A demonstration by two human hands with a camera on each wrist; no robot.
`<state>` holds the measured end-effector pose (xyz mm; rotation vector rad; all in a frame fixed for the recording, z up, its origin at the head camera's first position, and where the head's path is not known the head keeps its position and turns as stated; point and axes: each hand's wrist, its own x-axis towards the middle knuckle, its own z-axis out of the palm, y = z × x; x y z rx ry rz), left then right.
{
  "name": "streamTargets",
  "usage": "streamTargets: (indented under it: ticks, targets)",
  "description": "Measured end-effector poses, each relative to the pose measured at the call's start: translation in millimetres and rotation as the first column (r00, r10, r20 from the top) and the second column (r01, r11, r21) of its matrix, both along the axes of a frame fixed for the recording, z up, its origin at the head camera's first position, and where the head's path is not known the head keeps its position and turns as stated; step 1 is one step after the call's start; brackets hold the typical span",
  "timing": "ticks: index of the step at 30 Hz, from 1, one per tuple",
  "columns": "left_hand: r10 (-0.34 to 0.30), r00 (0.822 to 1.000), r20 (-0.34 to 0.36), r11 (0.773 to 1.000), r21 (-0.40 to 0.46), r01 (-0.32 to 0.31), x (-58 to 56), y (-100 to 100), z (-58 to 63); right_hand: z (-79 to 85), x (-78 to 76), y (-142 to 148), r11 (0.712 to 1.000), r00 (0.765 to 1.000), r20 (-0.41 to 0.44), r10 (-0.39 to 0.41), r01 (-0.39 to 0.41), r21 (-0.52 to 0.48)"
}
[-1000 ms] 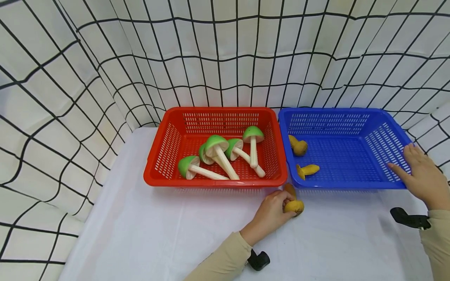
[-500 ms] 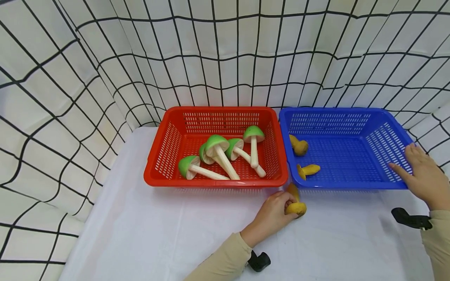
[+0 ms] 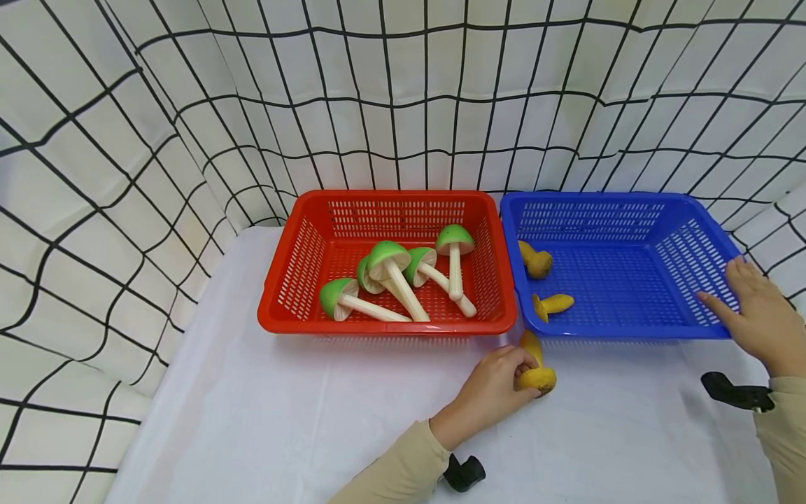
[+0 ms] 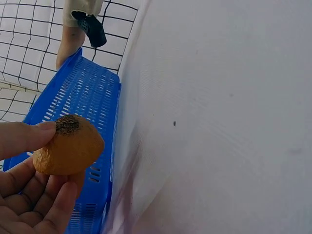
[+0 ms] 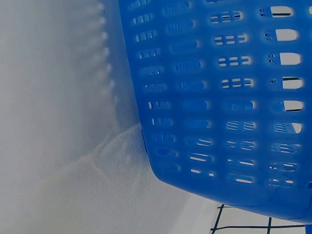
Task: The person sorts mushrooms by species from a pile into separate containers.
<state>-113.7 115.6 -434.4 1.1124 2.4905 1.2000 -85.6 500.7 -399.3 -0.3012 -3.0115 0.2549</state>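
Note:
In the head view my left hand pinches a yellow mushroom in front of the gap between the two baskets, its stem pointing away toward them. Up close in the left wrist view, the mushroom's cap has a dark rough patch beside my thumb. My right hand rests on the right rim of the blue basket, fingers over the edge and thumb spread. Two yellow mushrooms lie in that basket's left part, one behind the other. Only the basket's perforated wall appears in the right wrist view, not the hand.
Left of the blue basket, and against it, stands a red basket holding several green-capped mushrooms. Both stand on a white cloth. Behind them and on the left rises a black wire grid over white fabric.
My left hand has shifted slightly right and toward me with the yellow mushroom, whose stem now shows more. My right hand stays on the blue basket's rim.

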Motion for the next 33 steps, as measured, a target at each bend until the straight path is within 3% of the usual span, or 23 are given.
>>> streamTargets:
  ticks: [20, 33]
  targets:
    - [-0.128, 0.991, -0.026, 0.991, 0.032, 0.129, 10.9, -3, 19.3, -3.6, 0.1, 3, 0.999, 0.998, -0.027, 0.051, -0.05, 0.017]
    - [-0.193, 0.975, -0.107, 0.978, 0.058, 0.2, 12.6, -3, 30.3, -4.2, -0.5, 4, 0.999, 0.998, -0.034, 0.045, -0.045, 0.023]
